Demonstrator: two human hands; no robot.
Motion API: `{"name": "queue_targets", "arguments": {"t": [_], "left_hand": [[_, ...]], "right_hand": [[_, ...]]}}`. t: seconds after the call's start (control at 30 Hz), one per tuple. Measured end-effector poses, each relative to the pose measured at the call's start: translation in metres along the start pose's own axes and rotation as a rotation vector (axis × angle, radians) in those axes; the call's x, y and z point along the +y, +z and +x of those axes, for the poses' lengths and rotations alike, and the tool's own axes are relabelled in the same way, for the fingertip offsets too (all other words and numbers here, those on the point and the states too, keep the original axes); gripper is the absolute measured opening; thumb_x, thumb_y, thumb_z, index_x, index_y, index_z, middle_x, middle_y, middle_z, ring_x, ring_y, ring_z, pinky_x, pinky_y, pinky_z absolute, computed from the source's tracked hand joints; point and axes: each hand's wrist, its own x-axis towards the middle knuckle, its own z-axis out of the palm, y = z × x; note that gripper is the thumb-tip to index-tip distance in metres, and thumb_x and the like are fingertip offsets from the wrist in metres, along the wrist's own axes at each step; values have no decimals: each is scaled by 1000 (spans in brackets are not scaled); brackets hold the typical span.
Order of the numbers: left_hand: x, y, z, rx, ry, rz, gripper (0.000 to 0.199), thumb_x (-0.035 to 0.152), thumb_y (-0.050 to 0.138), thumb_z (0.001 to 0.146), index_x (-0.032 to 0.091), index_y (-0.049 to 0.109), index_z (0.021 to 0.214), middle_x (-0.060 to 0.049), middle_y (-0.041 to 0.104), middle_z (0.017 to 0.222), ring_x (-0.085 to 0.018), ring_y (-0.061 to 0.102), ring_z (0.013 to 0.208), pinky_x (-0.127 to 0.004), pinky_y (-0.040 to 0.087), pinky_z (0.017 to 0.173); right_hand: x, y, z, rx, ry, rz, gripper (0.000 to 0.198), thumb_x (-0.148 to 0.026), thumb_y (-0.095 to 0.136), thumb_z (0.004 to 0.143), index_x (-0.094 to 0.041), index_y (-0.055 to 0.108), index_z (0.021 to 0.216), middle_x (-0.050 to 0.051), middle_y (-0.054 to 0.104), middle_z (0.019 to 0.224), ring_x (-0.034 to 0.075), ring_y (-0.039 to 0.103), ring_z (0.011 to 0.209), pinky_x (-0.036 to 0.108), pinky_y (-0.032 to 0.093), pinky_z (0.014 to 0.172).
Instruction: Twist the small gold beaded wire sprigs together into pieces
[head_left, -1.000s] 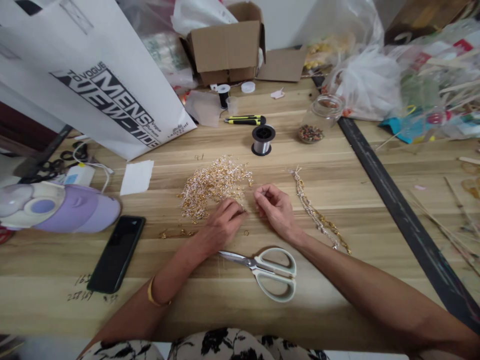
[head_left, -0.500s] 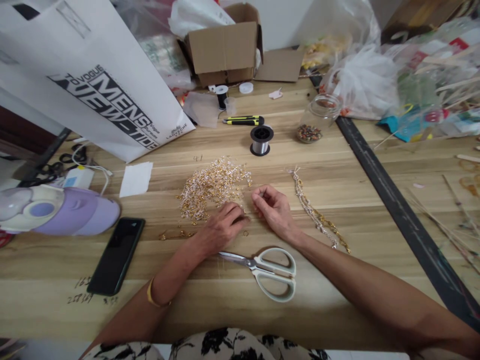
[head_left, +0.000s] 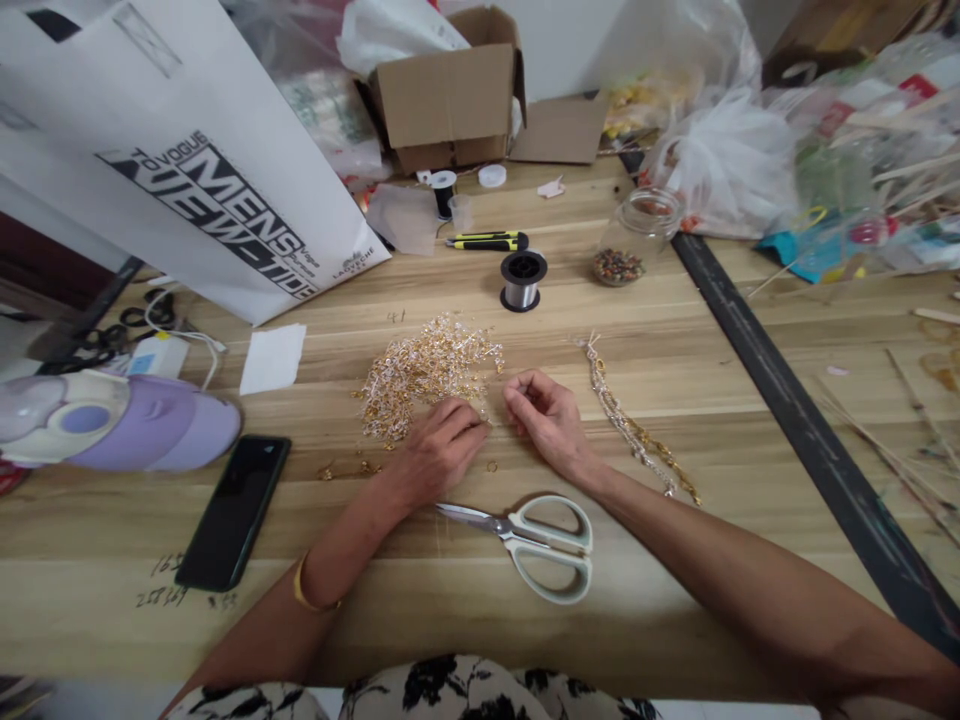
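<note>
A loose heap of small gold and clear beads lies on the wooden table. At its lower right edge is my left hand, fingertips and thumb drawn together beside a few stray beads. Whatever they pinch is too small to make out. My right hand rests just to the right, thumb and forefinger pressed in a pinch; its contents, if any, cannot be seen. Below the hands lie scissors with pale handles, and a small gold ring. Beaded strands in silver and gold stretch out right of my right hand.
Behind the heap stand a wire spool, a yellow-black utility knife and a glass jar with colourful beads. At left are a phone, a purple bottle and a white bag. A cardboard box sits behind.
My left hand has shifted slightly up, and its thumb, apart from the fingers before, has closed against them. My right hand stays in place.
</note>
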Motion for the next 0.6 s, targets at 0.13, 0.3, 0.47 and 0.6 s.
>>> {"name": "queue_targets", "arguments": {"t": [0.13,0.3,0.47,0.6], "left_hand": [[1,-1,1,-42,34,33,19,14,46,89,13,65,93,-9,60,87,-20,51,94,-35,48,82],[4,-2,2,-61,85,148,18,15,48,89,13,65,96,-9,59,87,-20,51,92,-34,47,80],[7,-3,3,-92,136,207,19,17,48,90,12,64,98,-9,58,86,-22,52,93,-36,48,79],[8,-2,4,-75,153,192,19,15,48,90,11,64,98,-11,60,94,-24,51,99,-38,49,84]], "right_hand": [[1,0,0,2,-6,-2,27,-44,61,81,-18,53,78,-4,47,59,9,41,49,23,34,46],[1,0,0,3,-8,-17,25,-42,60,81,-18,53,77,-4,47,61,9,41,49,23,34,46],[1,-1,0,2,-4,-8,24,-40,60,81,-18,53,78,-4,47,61,9,41,50,23,34,46],[2,-1,0,3,3,-6,24,-41,61,81,-18,53,78,-4,47,60,9,41,50,23,35,47]]}}
